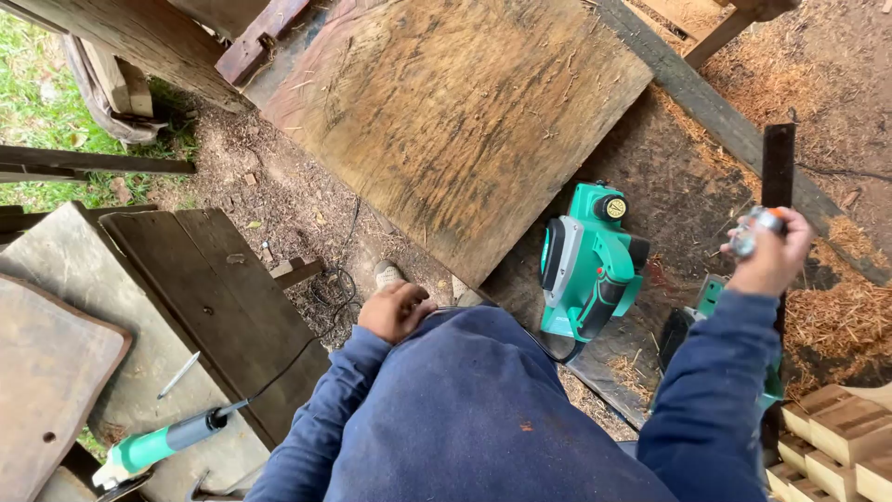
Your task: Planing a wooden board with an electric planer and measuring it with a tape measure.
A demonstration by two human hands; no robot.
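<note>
Head view looks straight down on a person in a blue top, standing among sawdust and boards. Their right hand [769, 256] is raised, fingers pressed together around a small silvery cylindrical object [754, 229] with a dark band, held up beside a dark upright bar [778, 163]; what the object is cannot be told. Their left hand [395, 310] is curled loosely against the hip, pinching nothing that shows. On the ground between the hands lies a green electric planer [591, 263], resting on its side just beside the edge of a large weathered plywood sheet [455, 112], with its black cord [321, 325] running across the chips toward the person's feet. At lower left a green-handled tool [158, 444] and a pen [178, 374] lie on a grey worktop [56, 256]. Pale wooden blocks [836, 437] are stacked at lower right. Likely hazards: the cord, lying loose near the shoe, could catch a foot and drag the planer; the small object, gripped high over loose shavings, could slip and vanish in them
</note>
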